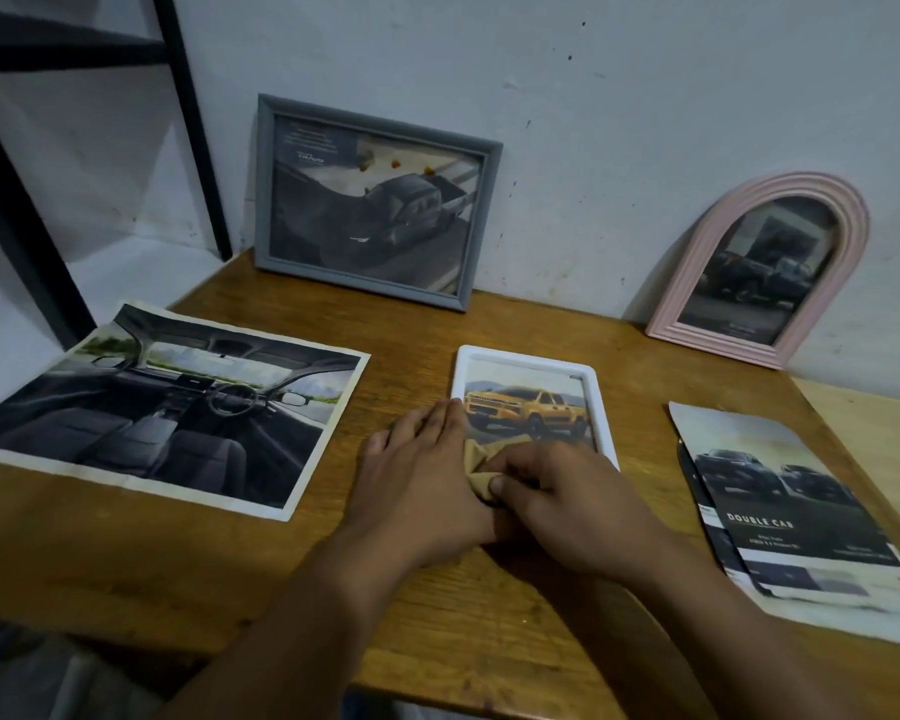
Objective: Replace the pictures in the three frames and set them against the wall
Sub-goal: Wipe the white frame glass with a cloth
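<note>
A white frame lies flat on the wooden table, showing a yellow truck picture. My left hand rests flat on the frame's left edge, fingers straight. My right hand covers the frame's lower part and pinches a tan cloth against it. A grey frame with a dark truck picture leans on the wall at the back. A pink arched frame with a dark car picture leans on the wall at the right.
A large car-interior print lies flat at the left. Loose truck prints marked "DOUBLE CAB" lie at the right, reaching past the table's edge. A black metal rack stands at the back left.
</note>
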